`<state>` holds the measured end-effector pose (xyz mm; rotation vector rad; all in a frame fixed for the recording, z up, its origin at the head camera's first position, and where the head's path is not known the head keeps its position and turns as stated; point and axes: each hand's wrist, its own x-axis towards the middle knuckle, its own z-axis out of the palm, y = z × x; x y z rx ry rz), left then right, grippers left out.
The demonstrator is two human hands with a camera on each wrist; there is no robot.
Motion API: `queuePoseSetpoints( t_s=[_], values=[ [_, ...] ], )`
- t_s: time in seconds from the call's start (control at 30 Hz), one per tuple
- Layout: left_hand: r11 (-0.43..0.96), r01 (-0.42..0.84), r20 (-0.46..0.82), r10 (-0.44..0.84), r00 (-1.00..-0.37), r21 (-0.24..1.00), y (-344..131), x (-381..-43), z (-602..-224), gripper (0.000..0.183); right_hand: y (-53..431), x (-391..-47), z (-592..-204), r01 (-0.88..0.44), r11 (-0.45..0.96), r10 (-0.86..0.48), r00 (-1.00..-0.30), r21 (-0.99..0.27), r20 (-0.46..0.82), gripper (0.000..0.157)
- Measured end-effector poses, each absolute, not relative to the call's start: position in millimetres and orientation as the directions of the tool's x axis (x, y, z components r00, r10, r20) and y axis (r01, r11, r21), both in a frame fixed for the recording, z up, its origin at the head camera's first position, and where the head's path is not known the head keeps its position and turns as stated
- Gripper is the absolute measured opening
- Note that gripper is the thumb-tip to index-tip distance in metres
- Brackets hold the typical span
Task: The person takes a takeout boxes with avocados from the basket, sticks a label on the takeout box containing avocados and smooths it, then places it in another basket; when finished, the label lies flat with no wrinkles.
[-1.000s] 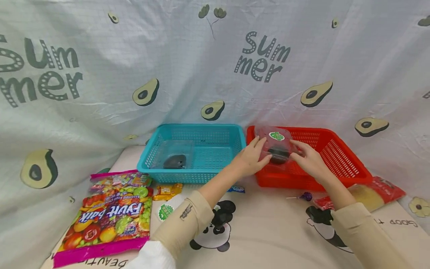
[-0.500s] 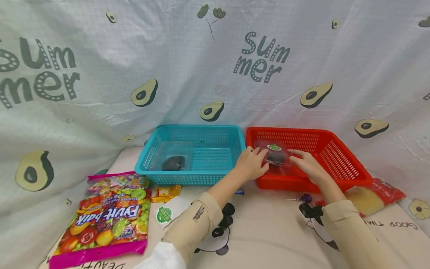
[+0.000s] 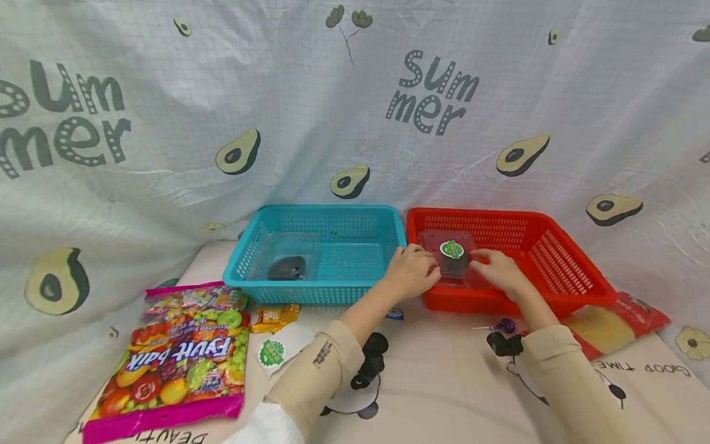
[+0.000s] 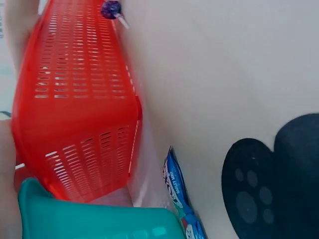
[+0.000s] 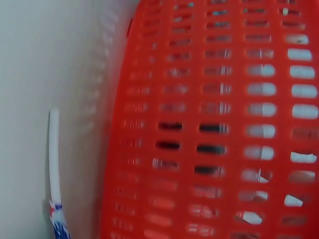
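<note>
A clear plastic box (image 3: 429, 242) with a dark item inside and a round green-and-white sticker (image 3: 452, 250) sits low in the left part of the red basket (image 3: 574, 265). My left hand (image 3: 412, 271) reaches over the basket's left front corner, its curled fingertips at the box's left edge. From the other side my right hand (image 3: 499, 269) holds the box's right edge between fingers and thumb. The left wrist view shows the red basket's outer wall (image 4: 65, 117) and only a sliver of hand. In the right wrist view the basket wall (image 5: 192, 114) hides the right hand.
Left of the red basket stands a blue basket (image 3: 313, 290) holding another clear box (image 3: 285, 242). A fruit candy bag (image 3: 172, 370), an orange packet (image 3: 274, 317), a blue wrapper (image 4: 177, 186), a purple lollipop (image 3: 506, 325) and a red-and-yellow bag (image 3: 616, 327) lie on the table.
The clear box has gone down into the red basket and its tilt has changed. Both hands have moved down with it, and the left fingers are more curled than before.
</note>
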<state>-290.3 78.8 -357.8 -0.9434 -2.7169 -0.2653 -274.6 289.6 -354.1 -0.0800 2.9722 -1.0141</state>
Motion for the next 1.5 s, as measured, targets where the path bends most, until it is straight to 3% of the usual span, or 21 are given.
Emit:
queuePoseSetpoints(
  t_s=[0.2, 0.4, 0.7, 0.9, 1.1, 1.23, 1.5],
  values=[
    [0.742, 0.652, 0.340, 0.579, -0.741, 0.155, 42, -288, -352, 0.036, 264, -282, -355, -0.294, 0.825, -0.094, -0.914, -0.483, 0.395, 0.041],
    [0.760, 0.609, 0.398, 0.498, -0.771, 0.228, -37, -290, -344, 0.041, 204, -286, -347, -0.434, 0.761, -0.178, -0.854, -0.482, 0.489, 0.042],
    [0.821, 0.417, 0.303, 0.314, -0.900, 0.390, -143, -291, -334, 0.056, 125, -301, -341, -0.523, 0.670, -0.318, -0.844, -0.527, 0.433, 0.043],
    [0.828, 0.334, 0.197, 0.273, -0.942, 0.449, -188, -287, -346, 0.058, 76, -317, -351, -0.497, 0.640, -0.412, -0.866, -0.586, 0.285, 0.045],
    [0.853, 0.235, 0.053, 0.239, -0.970, 0.466, -192, -289, -342, 0.060, 32, -326, -360, -0.503, 0.670, -0.581, -0.813, -0.546, 0.036, 0.050],
    [0.900, 0.144, -0.066, 0.187, -0.980, 0.411, -184, -290, -341, 0.064, 19, -327, -363, -0.434, 0.697, -0.593, -0.796, -0.572, -0.119, 0.056],
    [0.907, 0.092, -0.043, 0.120, -0.992, 0.411, -178, -296, -347, 0.062, 20, -326, -363, -0.354, 0.689, -0.539, -0.834, -0.632, -0.120, 0.058]
  ],
)
